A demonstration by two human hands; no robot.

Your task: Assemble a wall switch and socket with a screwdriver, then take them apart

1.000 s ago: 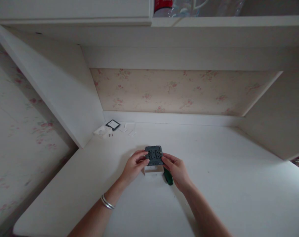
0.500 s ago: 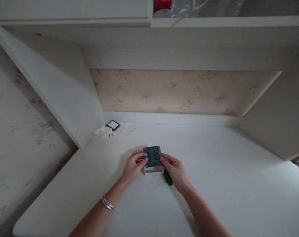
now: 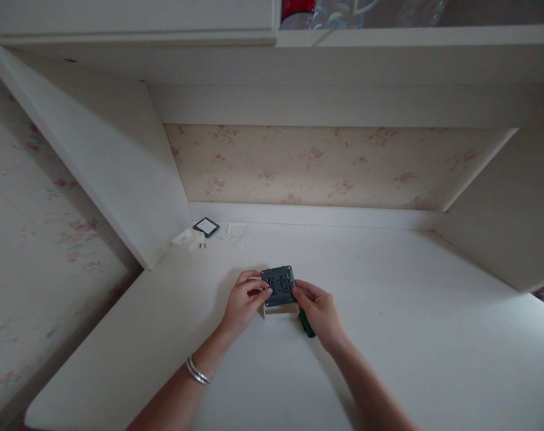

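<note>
A square dark grey wall switch module is held up between my two hands, its face with moulded fittings turned towards me. My left hand is closed on its left edge, the thumb and fingertips reaching over the face. On the right edge, my right hand pinches it between thumb and fingers. Just beneath the module a white open box lies on the desk, mostly covered by it. A dark green handle sticks out beside the box under my right hand; its other end is hidden.
At the back left of the white desk are a white box-like frame, a dark-edged square plate, two small screws and thin clear pieces. A side panel and an overhead cabinet enclose the desk.
My left thumb and fingers have shifted slightly to the right over the module's face. The module has tilted a little, and my right hand keeps its pinch on the edge.
</note>
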